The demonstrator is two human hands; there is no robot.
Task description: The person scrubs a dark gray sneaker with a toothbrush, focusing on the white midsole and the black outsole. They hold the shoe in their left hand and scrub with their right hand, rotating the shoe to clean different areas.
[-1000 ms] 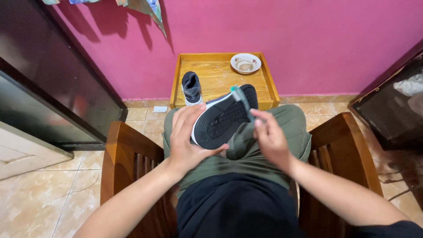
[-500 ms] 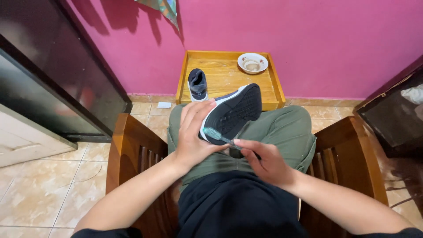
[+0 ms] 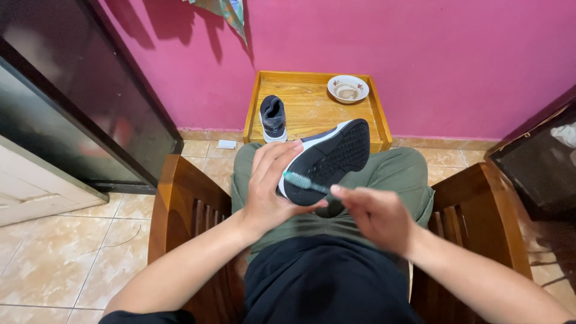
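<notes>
**Shoe sole held over lap, brush at heel end**

Left hand [image 3: 271, 187] grips a dark shoe [image 3: 329, 159], sole up, over the lap. Right hand [image 3: 373, 215] holds a teal toothbrush [image 3: 302, 182], bristles on the sole's near end. Far: wooden tray surface [image 3: 312, 108] carrying a second shoe [image 3: 273, 117], upright, far left, and a small dish [image 3: 348, 88], far right. Pink wall behind.

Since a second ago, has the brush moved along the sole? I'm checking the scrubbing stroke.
Yes. The brush in the right hand has slid from the sole's toe end down to its heel end, nearer the left hand.

Shoe [image 3: 327, 162] over lap, second shoe [image 3: 273, 118] and bowl [image 3: 348, 89] on table [image 3: 312, 108] ahead
</notes>
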